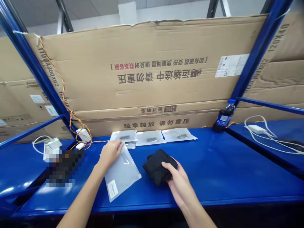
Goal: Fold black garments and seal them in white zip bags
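My left hand (112, 155) pinches the upper edge of a frosted zip bag (124, 175), which hangs tilted over the blue shelf and bears a small white label near its lower corner. No contents show through it. In my right hand (179, 177) is a folded black cloth item (158, 166), thumb on top and fingers beneath; what kind of garment or cloth it is I cannot tell. Behind both hands, several frosted bags lie in a row, among them a middle bag (150, 138) and a right bag (179, 135), each with a dark patch showing.
A dark drink bottle (223, 116) with a blue cap stands at the back right. White adapters (51, 148) and a power strip (83, 135) with red-yellow wires sit at left. A white cable (268, 134) lies far right. Cardboard (152, 91) walls the back; blue posts (258, 52) flank the shelf (204, 161).
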Action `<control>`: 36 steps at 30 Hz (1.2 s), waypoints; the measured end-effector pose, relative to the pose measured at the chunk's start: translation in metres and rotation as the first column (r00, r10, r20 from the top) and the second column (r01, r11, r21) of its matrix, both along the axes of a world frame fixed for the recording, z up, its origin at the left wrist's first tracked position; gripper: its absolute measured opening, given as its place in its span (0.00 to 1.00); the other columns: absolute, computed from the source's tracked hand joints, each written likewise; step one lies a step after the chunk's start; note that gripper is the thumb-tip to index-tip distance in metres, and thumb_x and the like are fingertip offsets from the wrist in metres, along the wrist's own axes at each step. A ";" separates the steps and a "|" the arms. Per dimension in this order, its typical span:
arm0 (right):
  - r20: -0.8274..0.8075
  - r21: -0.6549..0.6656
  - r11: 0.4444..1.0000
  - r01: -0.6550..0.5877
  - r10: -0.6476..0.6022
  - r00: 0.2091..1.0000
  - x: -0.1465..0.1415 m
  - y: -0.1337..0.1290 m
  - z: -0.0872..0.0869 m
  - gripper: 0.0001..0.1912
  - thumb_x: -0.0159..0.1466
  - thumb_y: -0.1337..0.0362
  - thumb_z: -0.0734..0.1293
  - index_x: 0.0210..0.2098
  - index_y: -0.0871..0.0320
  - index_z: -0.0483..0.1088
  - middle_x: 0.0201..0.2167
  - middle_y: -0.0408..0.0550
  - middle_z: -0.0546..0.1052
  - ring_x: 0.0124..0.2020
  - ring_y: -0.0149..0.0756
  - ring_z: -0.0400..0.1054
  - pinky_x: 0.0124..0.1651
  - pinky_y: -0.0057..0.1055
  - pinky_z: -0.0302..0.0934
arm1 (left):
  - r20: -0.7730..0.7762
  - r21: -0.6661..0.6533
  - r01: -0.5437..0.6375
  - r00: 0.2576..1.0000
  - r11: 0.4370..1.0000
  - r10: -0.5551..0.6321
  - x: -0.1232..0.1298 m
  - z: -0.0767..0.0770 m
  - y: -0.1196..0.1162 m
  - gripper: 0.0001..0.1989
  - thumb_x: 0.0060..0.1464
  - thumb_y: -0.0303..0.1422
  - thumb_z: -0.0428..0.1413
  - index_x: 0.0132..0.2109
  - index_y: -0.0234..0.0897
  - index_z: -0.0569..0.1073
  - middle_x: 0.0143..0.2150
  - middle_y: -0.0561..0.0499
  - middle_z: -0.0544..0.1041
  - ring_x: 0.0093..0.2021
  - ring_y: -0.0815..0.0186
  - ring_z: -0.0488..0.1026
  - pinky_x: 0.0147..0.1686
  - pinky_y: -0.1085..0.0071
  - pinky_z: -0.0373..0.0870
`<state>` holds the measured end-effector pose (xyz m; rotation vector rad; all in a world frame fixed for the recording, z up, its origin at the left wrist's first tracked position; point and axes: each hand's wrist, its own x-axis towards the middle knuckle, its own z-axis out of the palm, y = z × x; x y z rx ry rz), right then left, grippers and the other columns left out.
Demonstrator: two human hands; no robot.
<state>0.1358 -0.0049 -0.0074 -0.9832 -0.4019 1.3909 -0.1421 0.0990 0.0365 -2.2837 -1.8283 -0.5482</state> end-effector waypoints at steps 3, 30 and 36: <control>-0.038 0.030 0.999 0.014 -0.013 0.999 -0.012 -0.003 0.003 0.28 0.56 0.52 0.78 0.52 0.56 0.73 0.49 0.54 0.83 0.54 0.52 0.78 0.48 0.39 0.77 | 0.027 0.014 0.011 1.000 1.000 -0.011 -0.002 -0.002 0.001 0.14 0.66 0.35 0.49 0.44 0.40 0.80 0.45 0.41 0.85 0.49 0.50 0.82 0.49 0.60 0.77; 0.853 0.169 0.953 0.253 -0.270 0.446 0.051 -0.004 -0.044 0.22 0.67 0.40 0.64 0.45 0.52 0.68 0.44 0.60 0.82 0.47 0.58 0.79 0.44 0.47 0.73 | 0.398 0.112 0.191 0.891 0.975 -0.220 0.136 -0.087 -0.103 0.19 0.69 0.32 0.52 0.62 0.46 0.78 0.61 0.44 0.80 0.63 0.48 0.76 0.60 0.45 0.78; 0.884 0.443 0.887 0.130 -0.456 0.103 0.088 -0.001 -0.056 0.27 0.68 0.49 0.63 0.61 0.57 0.67 0.60 0.64 0.75 0.60 0.60 0.70 0.59 0.55 0.65 | 0.363 0.092 0.178 0.910 0.980 -0.200 0.131 -0.098 -0.100 0.18 0.70 0.32 0.50 0.58 0.47 0.81 0.59 0.45 0.82 0.63 0.48 0.76 0.60 0.44 0.78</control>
